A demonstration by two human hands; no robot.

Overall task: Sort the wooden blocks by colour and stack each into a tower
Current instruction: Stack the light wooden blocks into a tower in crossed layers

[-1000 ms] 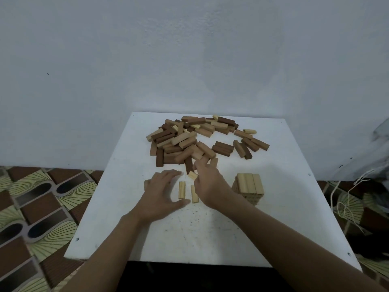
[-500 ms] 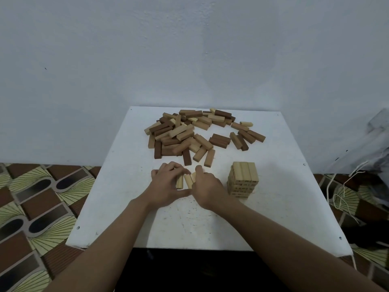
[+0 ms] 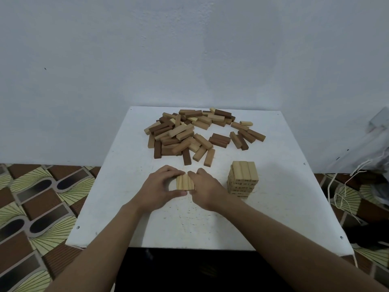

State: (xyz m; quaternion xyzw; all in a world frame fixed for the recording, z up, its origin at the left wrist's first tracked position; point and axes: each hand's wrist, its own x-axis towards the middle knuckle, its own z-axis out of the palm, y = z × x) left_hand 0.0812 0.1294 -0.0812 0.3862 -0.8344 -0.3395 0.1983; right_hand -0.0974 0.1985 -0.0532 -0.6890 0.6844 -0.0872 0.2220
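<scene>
At centre frame our left hand (image 3: pixel 156 186) and right hand (image 3: pixel 207 189) squeeze three pale blocks (image 3: pixel 185 182) on the table (image 3: pixel 284 207), fingers (image 3: pixel 169 169) curled round them. Uneven pressure while lifting could spill one, or nudge the pale tower (image 3: pixel 243 179) at right.

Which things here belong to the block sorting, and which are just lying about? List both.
Job: three pale blocks held between left hand and right hand; pale tower; mixed pile of blocks; white table.
Lying about: white cord; patterned floor tiles.
</scene>
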